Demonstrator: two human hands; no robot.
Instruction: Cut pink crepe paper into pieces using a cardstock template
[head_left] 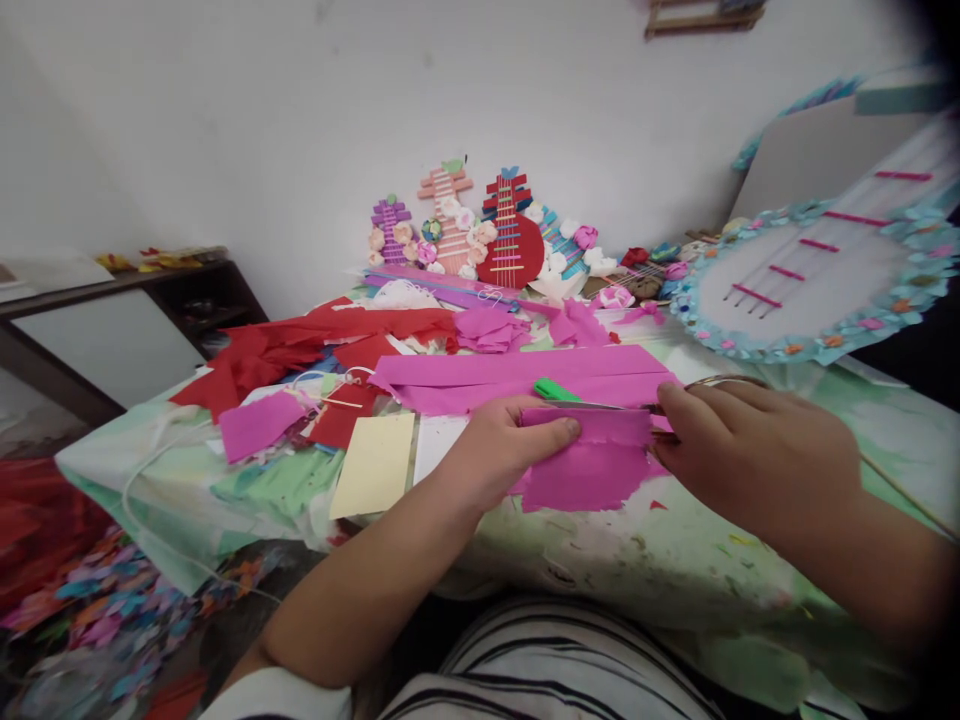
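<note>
Magenta crepe-paper piece w/ ragged near edge (pixel 585 475) lay btwn the hands, above the cloth-covered desk (pixel 525 560), its longer side running approx. L–R. I saw the L hand (pixel 499 450) pinching its L part, thumb on top. The R hand (pixel 757 440) gripped thin metal scissors (pixel 611 406), blades pointing L along the far edge; finger spread there: can't tell.

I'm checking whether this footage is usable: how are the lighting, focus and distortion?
Head view: soft, fairly even light on the white wall; dark upper-right corner; wide-angle stretching towards the edges; right forearm blurring into shadow; scissor blades thin and indistinct.
</note>
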